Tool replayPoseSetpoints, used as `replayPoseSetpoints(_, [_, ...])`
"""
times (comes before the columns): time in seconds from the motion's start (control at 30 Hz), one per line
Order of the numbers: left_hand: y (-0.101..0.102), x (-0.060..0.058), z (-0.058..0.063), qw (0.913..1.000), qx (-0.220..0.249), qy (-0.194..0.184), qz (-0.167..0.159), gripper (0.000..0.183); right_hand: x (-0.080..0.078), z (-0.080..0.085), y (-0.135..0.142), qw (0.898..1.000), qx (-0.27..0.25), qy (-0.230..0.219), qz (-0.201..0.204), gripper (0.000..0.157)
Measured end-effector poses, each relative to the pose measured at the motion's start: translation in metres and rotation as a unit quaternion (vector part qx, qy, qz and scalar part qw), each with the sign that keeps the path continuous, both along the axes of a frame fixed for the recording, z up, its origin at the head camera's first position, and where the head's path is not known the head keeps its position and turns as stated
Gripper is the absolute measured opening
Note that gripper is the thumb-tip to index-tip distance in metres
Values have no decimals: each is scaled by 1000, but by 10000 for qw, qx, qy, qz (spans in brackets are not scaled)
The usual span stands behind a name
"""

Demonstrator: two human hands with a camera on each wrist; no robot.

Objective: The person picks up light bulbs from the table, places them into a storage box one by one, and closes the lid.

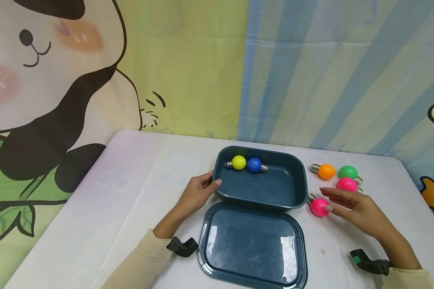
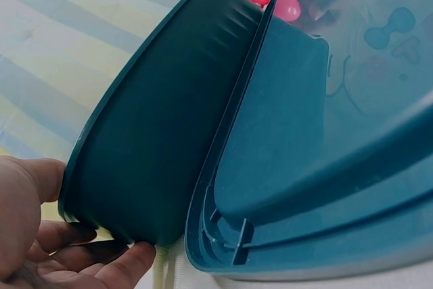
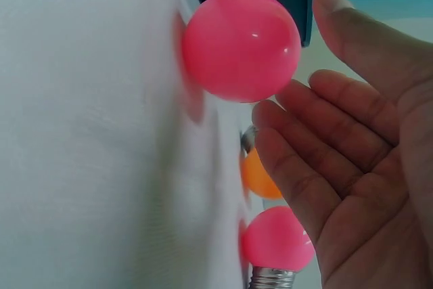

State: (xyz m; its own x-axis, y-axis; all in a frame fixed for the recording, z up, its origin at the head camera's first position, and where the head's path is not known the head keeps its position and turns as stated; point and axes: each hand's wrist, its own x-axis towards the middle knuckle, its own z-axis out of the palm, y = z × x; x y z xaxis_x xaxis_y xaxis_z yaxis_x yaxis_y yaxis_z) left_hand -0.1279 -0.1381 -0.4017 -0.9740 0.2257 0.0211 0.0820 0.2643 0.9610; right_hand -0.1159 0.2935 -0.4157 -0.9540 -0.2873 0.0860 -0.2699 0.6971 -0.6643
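Note:
My left hand (image 1: 196, 192) grips the left wall of a dark teal plastic box (image 1: 260, 188), thumb over the rim and fingers along the outside. Inside the box lie a yellow light bulb (image 1: 239, 162) and a blue light bulb (image 1: 254, 164). Fingers spread, my right hand (image 1: 358, 208) is beside a pink light bulb (image 1: 319, 207) that lies by the box's right corner. In the right wrist view that pink bulb (image 3: 241, 45) sits on the table just past the fingertips, and the palm holds nothing.
The matching lid (image 1: 253, 245) lies in front of the box. Right of the box are an orange bulb (image 1: 326, 171), a green bulb (image 1: 348, 172) and a second pink bulb (image 1: 346, 184). A white cloth covers the table (image 1: 130, 224); a printed curtain (image 1: 188, 72) hangs behind it.

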Motion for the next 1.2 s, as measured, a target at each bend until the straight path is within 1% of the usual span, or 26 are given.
replayPoseSetpoints(0.27, [1, 2, 3, 10000, -33, 19, 45, 52, 4, -9, -2, 9999, -117, -127, -6, 49])
replayPoseSetpoints(0.43, [0, 2, 3, 10000, -22, 42, 0, 51, 5, -11, -3, 9999, -142, -14, 4, 50])
replayPoseSetpoints(0.5, [0, 0, 0, 10000, -21, 31, 9, 51, 5, -12, -3, 9999, -161, 23, 39, 50])
replayPoseSetpoints(0.53, [0, -1, -4, 10000, -22, 13, 27, 51, 5, -13, -3, 9998, -169, 38, 57, 50])
replayPoseSetpoints(0.7, [-3, -11, -27, 9999, 125, 44, 55, 55, 5, -18, -3, 9995, -214, 138, 163, 54])
replayPoseSetpoints(0.77, [-5, -13, -32, 9998, 166, 76, 44, 57, 4, -21, -4, 9994, -211, 197, 213, 56])
replayPoseSetpoints(0.93, [-5, -12, -32, 9999, 149, 59, 48, 58, 5, -22, -8, 9997, -119, 160, 151, 59])
replayPoseSetpoints(1.2, [-4, -14, -30, 10000, 59, 7, 55, 53, 5, -19, -9, 9998, -57, 155, 133, 58])
